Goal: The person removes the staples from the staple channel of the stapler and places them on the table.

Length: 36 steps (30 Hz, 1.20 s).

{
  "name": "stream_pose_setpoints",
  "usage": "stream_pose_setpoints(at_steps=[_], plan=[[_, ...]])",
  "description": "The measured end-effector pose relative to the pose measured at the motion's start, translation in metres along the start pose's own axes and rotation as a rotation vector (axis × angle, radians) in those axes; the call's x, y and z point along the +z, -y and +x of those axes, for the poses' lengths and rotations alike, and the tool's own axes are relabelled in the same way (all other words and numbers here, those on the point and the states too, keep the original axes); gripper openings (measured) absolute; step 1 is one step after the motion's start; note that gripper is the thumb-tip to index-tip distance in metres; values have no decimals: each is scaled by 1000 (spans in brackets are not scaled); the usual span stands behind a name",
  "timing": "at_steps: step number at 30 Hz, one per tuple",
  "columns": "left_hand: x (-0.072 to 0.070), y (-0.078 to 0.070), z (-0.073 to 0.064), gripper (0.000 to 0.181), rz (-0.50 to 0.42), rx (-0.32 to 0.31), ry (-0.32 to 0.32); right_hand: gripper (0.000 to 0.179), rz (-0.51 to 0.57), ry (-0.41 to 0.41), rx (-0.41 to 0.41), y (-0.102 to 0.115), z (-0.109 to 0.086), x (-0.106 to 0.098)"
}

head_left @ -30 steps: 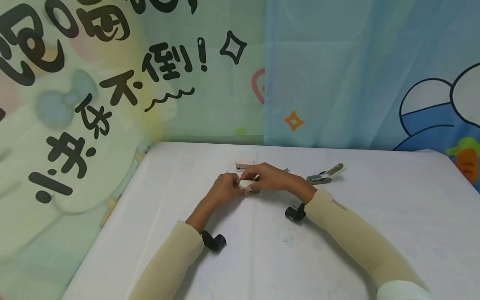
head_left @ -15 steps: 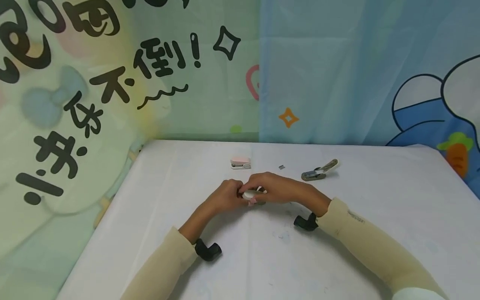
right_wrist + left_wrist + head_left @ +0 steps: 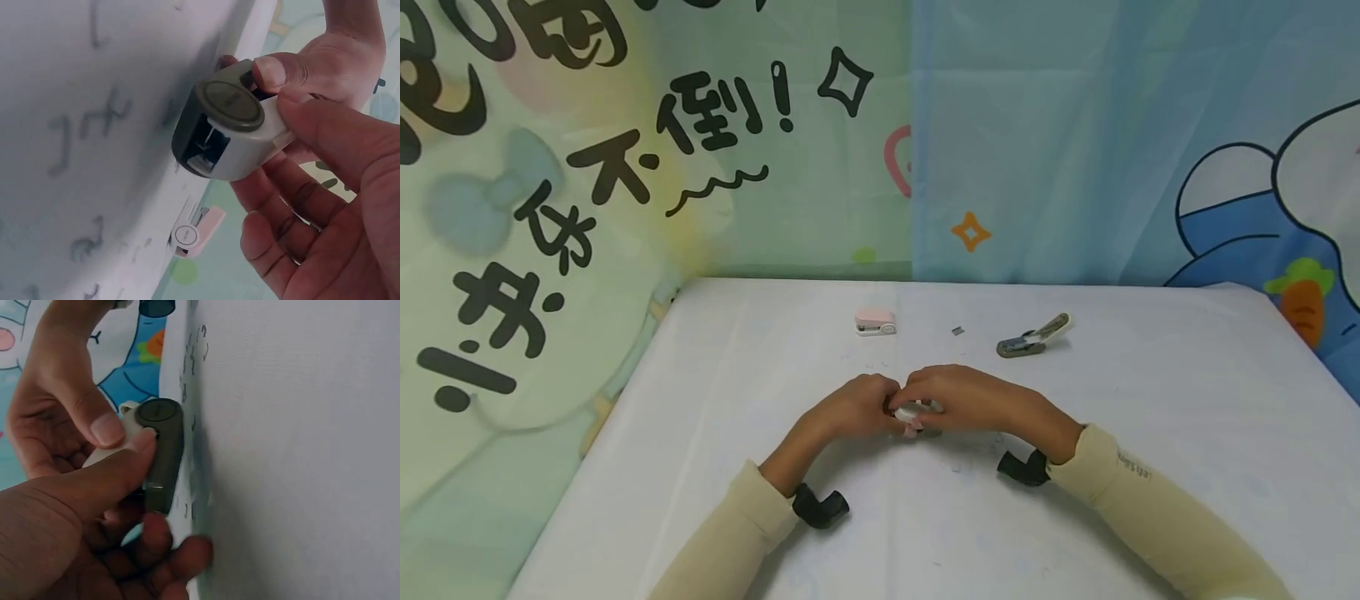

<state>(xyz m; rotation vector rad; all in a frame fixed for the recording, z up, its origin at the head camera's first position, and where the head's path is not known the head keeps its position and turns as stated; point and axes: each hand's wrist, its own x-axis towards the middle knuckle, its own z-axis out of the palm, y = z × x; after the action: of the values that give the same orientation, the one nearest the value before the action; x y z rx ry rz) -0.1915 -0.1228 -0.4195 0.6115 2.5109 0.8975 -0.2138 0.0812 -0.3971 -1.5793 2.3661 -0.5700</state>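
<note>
Both hands hold a small white and dark grey-green stapler [image 3: 912, 411] just above the white table. My left hand [image 3: 859, 408] grips one end; in the left wrist view its thumb presses against the dark part of the stapler [image 3: 167, 450]. From the other side, my right hand [image 3: 973, 400] pinches the white part, thumb on top. A round dark cap and an opening at the end of the stapler [image 3: 240, 140] show in the right wrist view. Fingers hide much of its body.
Behind the hands stand a pink and white stapler [image 3: 876, 322] and, to the right, another stapler [image 3: 1033, 337] with its top raised. A small strip of staples [image 3: 957, 331] lies between them. Printed cloth [image 3: 1045, 150] hangs behind the table [image 3: 760, 333].
Both hands have drawn back toward the person with the stapler, and the pink stapler and staple strip are now uncovered. The head view has shifted slightly. The grip looks much the same.
</note>
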Motion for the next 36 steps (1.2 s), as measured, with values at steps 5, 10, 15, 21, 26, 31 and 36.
stream_pose_setpoints(at_steps=[5, 10, 15, 21, 26, 31, 36], plan=[[5, 2, -2, 28, -7, -15, 21, 36, -146, -27, -56, 6, -2, 9], [7, 1, -5, 24, -17, 4, 9, 32, -238, -40, -65, 12, 0, 13], [10, -1, -3, 23, -17, 24, 26, 30, -110, -20, 11, 18, -6, 5], [14, -1, -2, 25, 43, -8, 18, 23, 74, -23, 96, 16, -16, -3], [15, -2, -2, 24, 59, -13, 24, 22, 141, 1, 152, 13, -24, -10], [14, -2, -2, 24, 54, -25, 29, 28, 107, 46, 233, 11, -32, -20], [14, -1, -2, 24, 29, -4, 18, 24, 64, 115, 313, 8, -38, -27]])
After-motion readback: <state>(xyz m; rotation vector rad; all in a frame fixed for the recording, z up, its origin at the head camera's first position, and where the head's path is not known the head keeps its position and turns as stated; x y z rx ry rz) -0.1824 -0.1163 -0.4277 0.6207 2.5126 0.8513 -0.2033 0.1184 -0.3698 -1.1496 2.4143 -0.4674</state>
